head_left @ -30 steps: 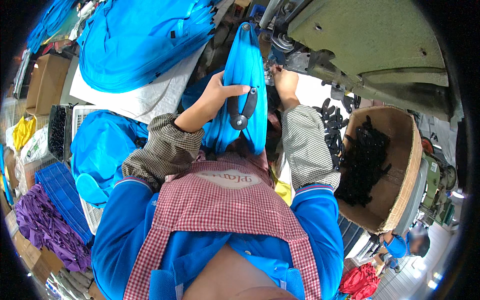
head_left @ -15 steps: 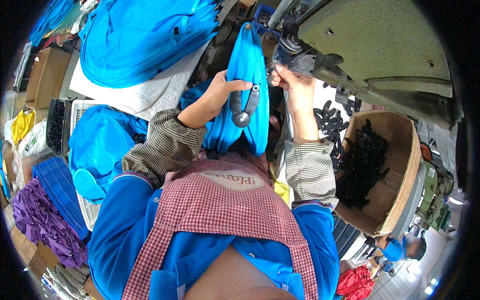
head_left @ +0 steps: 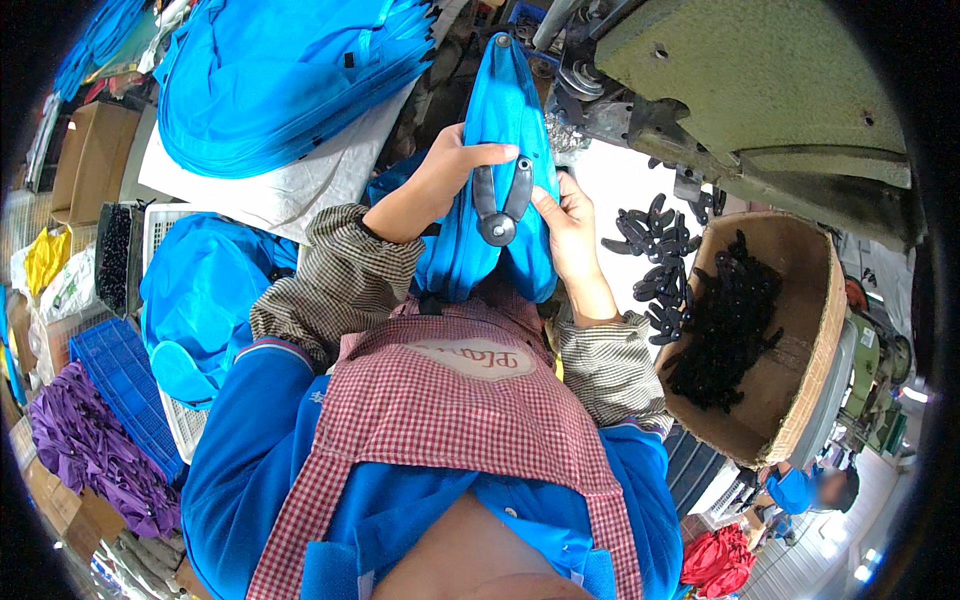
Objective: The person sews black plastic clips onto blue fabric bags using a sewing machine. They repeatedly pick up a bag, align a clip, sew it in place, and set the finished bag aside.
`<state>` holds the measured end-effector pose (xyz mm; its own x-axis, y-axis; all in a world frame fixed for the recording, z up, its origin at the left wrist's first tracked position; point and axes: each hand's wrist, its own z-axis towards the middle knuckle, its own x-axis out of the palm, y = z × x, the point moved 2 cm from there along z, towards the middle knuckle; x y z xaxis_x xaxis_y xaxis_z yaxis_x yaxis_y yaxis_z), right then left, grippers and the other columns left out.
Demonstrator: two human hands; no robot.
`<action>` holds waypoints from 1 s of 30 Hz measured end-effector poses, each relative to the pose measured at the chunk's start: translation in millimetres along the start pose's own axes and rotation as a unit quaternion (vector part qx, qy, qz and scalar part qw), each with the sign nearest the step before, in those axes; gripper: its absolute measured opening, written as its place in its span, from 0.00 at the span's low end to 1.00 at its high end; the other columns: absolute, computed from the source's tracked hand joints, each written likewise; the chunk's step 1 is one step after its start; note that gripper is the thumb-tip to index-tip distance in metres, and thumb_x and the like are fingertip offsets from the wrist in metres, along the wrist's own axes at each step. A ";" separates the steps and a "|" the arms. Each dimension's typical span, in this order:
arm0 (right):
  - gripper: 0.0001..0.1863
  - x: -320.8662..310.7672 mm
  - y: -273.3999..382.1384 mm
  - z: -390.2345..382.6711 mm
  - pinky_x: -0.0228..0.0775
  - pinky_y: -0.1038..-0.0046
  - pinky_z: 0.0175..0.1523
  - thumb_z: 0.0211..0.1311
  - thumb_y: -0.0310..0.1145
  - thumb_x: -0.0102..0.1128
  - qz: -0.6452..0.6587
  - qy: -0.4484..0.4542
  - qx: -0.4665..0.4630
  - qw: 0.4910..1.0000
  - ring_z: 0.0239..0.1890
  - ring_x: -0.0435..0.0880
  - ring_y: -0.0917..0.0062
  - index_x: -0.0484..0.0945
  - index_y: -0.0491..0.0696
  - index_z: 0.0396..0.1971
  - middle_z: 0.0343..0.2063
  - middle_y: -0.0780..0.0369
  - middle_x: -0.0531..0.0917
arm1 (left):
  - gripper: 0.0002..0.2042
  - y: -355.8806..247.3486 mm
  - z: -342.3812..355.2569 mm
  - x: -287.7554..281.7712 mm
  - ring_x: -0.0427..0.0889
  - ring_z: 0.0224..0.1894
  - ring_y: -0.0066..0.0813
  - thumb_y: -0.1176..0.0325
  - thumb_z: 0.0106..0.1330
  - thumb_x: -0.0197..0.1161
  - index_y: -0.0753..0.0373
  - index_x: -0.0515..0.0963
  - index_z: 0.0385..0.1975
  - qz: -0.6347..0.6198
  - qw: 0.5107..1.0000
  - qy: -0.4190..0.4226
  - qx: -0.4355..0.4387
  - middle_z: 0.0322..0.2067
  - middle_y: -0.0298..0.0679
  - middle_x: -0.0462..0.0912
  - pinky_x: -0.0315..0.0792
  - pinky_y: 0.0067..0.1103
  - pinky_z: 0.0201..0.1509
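Observation:
A folded blue fabric piece (head_left: 507, 100) stands up in front of my apron, tapering to a small round metal fitting at its top. On its face lies a curved black plastic handle (head_left: 497, 228), bent like a U with a round end. My left hand (head_left: 430, 190) is closed around the left side of the fabric, its thumb pressed flat by the handle's upper end. At the right edge, my right hand (head_left: 573, 240) pinches the fabric, thumb in front. Its other fingers are partly hidden behind the cloth.
Close on the right are loose black plastic handles (head_left: 655, 235) on a white surface and a cardboard box (head_left: 790, 400) of black parts. A green machine (head_left: 760, 90) overhangs at upper right. Stacked blue fabric (head_left: 270, 90) lies upper left, a white basket (head_left: 165, 215) below it.
My right hand has come down from beside the machine to the fabric's right edge and taken hold there. The fabric has shifted slightly right and up in my left hand.

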<state>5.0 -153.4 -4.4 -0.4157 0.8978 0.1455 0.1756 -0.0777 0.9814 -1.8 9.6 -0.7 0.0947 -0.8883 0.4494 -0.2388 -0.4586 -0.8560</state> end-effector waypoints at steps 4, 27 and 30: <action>0.05 -2.2 -0.2 -1.3 0.59 0.86 0.27 0.58 0.27 0.54 -0.076 -0.043 -0.050 0.995 0.23 0.66 0.91 0.73 0.42 0.26 0.20 0.72 0.72 | 0.12 -6.6 3.0 9.4 0.78 0.28 0.22 0.65 0.52 0.63 0.64 0.76 0.34 0.011 0.999 0.019 -0.025 0.28 0.35 0.80 0.72 0.18 0.34; 0.09 -7.3 10.3 28.0 0.66 0.83 0.40 0.61 0.30 0.49 0.053 -0.030 0.049 0.997 0.33 0.74 0.84 0.75 0.41 0.34 0.31 0.65 0.79 | 0.08 2.1 36.9 4.6 0.78 0.24 0.23 0.67 0.53 0.61 0.64 0.77 0.29 -0.073 0.994 0.005 -0.078 0.25 0.36 0.79 0.72 0.19 0.29; 0.08 -0.8 14.3 28.5 0.65 0.83 0.39 0.60 0.30 0.50 0.081 -0.049 0.063 0.993 0.32 0.74 0.84 0.75 0.42 0.34 0.30 0.64 0.79 | 0.08 2.9 35.1 9.6 0.78 0.26 0.23 0.67 0.55 0.60 0.64 0.77 0.29 -0.104 0.990 0.017 -0.089 0.26 0.36 0.80 0.72 0.19 0.31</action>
<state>33.3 -142.9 6.0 -0.2847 0.9162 0.2820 0.3464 -0.1760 0.9214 32.4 -1.2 -7.8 0.1283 -0.7719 0.6227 -0.3848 -0.6174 -0.6861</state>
